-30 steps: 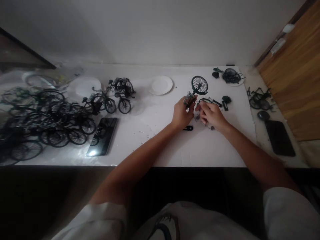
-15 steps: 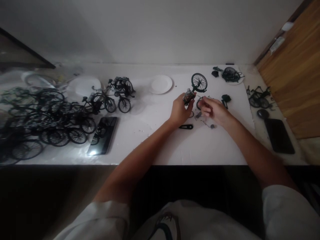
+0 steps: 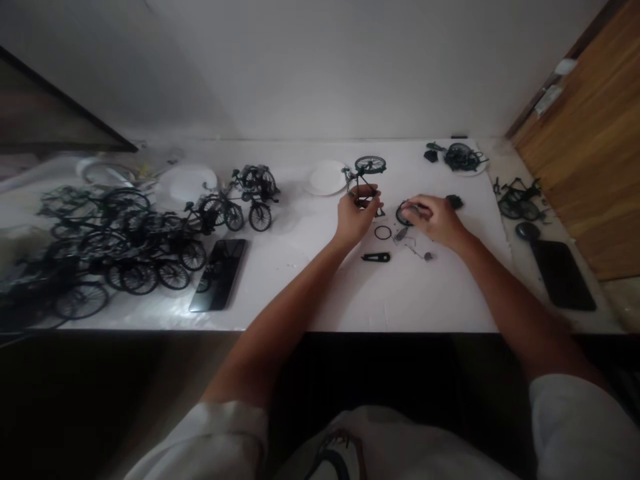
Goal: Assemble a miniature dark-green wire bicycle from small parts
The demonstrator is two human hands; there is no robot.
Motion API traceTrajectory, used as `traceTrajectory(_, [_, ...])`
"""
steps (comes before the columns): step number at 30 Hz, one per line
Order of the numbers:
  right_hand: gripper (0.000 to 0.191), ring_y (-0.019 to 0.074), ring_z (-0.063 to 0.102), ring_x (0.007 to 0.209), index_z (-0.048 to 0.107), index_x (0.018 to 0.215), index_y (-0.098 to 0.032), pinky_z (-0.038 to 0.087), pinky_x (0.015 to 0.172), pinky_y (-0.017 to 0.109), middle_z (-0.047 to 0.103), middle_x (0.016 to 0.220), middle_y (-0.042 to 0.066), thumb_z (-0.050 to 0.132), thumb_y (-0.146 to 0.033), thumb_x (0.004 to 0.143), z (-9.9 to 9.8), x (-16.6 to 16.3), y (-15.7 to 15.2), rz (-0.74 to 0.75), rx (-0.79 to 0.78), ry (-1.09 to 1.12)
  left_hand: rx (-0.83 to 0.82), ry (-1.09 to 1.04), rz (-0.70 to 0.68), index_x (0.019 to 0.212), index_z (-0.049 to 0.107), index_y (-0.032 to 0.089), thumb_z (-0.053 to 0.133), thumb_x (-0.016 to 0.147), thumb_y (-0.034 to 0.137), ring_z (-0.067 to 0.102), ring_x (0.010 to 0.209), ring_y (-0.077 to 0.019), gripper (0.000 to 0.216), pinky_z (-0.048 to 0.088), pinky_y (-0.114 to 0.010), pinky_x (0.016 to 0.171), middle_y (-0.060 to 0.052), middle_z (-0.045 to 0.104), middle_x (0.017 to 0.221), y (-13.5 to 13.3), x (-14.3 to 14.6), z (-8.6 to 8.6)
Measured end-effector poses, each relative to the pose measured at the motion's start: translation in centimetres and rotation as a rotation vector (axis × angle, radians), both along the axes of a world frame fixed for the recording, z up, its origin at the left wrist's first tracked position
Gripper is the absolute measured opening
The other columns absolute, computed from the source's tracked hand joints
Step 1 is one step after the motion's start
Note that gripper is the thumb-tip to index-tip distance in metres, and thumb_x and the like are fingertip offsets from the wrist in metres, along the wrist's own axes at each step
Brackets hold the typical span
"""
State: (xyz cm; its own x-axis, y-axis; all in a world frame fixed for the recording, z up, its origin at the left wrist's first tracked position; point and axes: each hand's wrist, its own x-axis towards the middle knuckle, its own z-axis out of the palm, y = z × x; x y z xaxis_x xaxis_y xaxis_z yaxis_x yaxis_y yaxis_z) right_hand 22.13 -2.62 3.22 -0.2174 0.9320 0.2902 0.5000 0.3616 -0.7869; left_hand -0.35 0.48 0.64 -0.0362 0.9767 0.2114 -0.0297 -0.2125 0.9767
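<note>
My left hand is closed around the frame of a small dark toy bicycle part-assembly, holding it up with its one spoked wheel tilted nearly flat at the top. My right hand rests on the white table with its fingers curled over a loose dark wheel. Between and below the hands lie a thin black ring, a flat black piece and some tiny metal bits.
A heap of finished toy bicycles fills the left side, next to a dark phone. White plates sit at the back. More bicycle parts lie at the far right, with another phone by a wooden panel.
My left hand turned the part-assembly so its wheel now lies nearly flat on top. My right hand dropped to the table and closed over the loose wheel.
</note>
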Motion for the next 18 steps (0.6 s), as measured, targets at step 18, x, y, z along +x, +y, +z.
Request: traceTrajectory(18, [0.008,0.0248,0.076,0.090,0.083,0.104,-0.026,0.050,0.077,0.036,0.084,0.102,0.005,0.077,-0.027,0.099,-1.3,-3.0,-2.1,0.165,-0.043,-0.530,-0.105,-0.100,-0.117,0.122,0.074,0.012,0.080,0.091,0.019,0.083,0.095,-0.0198,0.032,0.067,-0.033,0.089,-0.015,0.082,0.120,0.0,0.0,-0.3])
